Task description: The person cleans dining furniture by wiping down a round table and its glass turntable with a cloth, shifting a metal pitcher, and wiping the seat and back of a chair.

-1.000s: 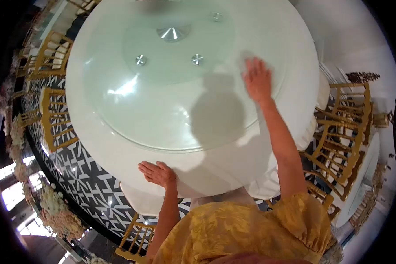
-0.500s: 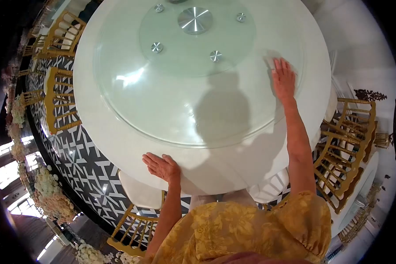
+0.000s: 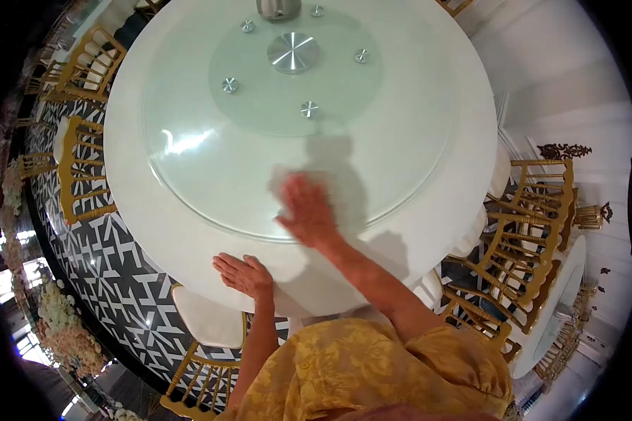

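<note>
A round glass turntable (image 3: 218, 168) lies on a white round table (image 3: 442, 224), with metal discs showing at its middle. Over the near part of the glass is my right hand (image 3: 306, 210), palm down, its fingertips smeared by motion and the thumb held apart. A faint blurred patch beside the fingers could be shadow or reflection; I cannot tell. My left hand (image 3: 244, 275) rests flat on the table's near rim, left of my body, fingers stretched out and holding nothing.
A metal pot-like container (image 3: 279, 8) stands at the far side of the glass. Gold chairs (image 3: 84, 172) ring the table on the left, and more chairs (image 3: 527, 238) crowd the right. A white chair seat (image 3: 207, 316) sits by my left arm.
My right hand has swept across the glass from the right side to the near middle. My left hand stays on the rim. The view has shifted, showing more of the metal container.
</note>
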The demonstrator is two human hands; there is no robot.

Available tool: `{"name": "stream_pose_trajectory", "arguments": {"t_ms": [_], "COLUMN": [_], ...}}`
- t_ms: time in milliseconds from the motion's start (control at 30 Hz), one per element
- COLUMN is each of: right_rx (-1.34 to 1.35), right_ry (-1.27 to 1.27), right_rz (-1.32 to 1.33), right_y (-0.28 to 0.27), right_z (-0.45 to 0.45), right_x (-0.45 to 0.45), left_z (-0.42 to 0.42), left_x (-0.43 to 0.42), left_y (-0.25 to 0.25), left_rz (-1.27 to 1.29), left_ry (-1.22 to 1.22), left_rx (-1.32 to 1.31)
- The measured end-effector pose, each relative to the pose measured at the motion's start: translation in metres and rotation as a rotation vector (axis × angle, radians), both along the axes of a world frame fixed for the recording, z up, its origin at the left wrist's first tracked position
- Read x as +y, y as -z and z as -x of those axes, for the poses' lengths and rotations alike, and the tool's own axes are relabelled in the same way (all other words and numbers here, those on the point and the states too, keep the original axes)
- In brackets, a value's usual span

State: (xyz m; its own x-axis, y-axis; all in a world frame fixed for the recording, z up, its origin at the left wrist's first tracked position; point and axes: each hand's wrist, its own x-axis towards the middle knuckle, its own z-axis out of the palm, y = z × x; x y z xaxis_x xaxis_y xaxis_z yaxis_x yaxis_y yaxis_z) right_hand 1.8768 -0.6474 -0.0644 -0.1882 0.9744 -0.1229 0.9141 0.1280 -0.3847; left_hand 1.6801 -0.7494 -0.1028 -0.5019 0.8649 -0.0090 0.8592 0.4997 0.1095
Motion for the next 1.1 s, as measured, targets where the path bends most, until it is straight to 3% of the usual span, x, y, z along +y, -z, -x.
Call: {"name": "stream_pose_trajectory", "arguments": {"t_ms": [33, 100, 167, 200, 300, 433, 500, 567, 667, 733, 867, 933, 1000, 1033, 1100], "right_rx": [0.133, 0.219, 0.211, 0.29, 0.153, -0.197, -0.095, -0.375, -0.373, -0.295, -0.5, -0.12, 0.116, 0.19, 0.245], "right_ry": [-0.103, -0.278, -0.452, -0.471, -0.462, -0.165, 0.031, 0.237, 0.403, 0.592, 0.42, 0.253, 0.07, -0.067, -0.176], "right_rz": [0.046, -0.174, -0.235, -0.249, -0.422, -0.49, -0.356, -0.487, -0.417, -0.351, -0.24, -0.056, -0.123, 0.039, -0.228], "right_y": [-0.015, 0.008, 0.005, 0.019, 0.015, 0.022, 0.026, 0.04, 0.037, 0.036, 0.021, -0.021, -0.004, -0.029, 0.0], "right_z": [0.014, 0.043, 0.049, 0.046, -0.002, -0.13, -0.215, -0.283, -0.334, -0.332, -0.217, -0.139, -0.065, -0.039, 0.012], "right_x": [0.005, 0.01, 0.034, 0.051, 0.112, 0.156, 0.161, 0.134, 0.073, 0.035, -0.008, -0.026, -0.049, -0.05, -0.07], "left_z": [0.0, 0.002, 0.003, 0.003, 0.004, -0.002, 0.0, -0.001, 0.003, 0.006, 0.007, 0.006, 0.008, 0.01, 0.011], "left_x": [0.002, -0.001, -0.002, -0.003, -0.003, 0.002, 0.0, 0.001, -0.002, -0.004, -0.002, -0.003, -0.005, -0.006, -0.005], "left_y": [0.0, 0.006, 0.005, 0.006, 0.008, 0.003, 0.0, 0.002, 0.009, 0.012, 0.019, 0.016, 0.017, 0.022, 0.023], "left_rz": [-0.01, 0.004, -0.031, -0.025, -0.02, -0.027, 0.028, 0.028, -0.022, -0.034, -0.03, -0.026, -0.018, -0.027, -0.035], "left_ry": [-0.002, 0.027, 0.042, 0.045, 0.021, 0.024, 0.026, 0.009, 0.051, 0.072, 0.024, 0.036, 0.041, 0.043, 0.054], "left_rx": [0.007, 0.019, 0.051, 0.059, 0.073, 0.035, 0.017, 0.043, 0.09, 0.101, 0.083, 0.076, 0.075, 0.093, 0.124]}}
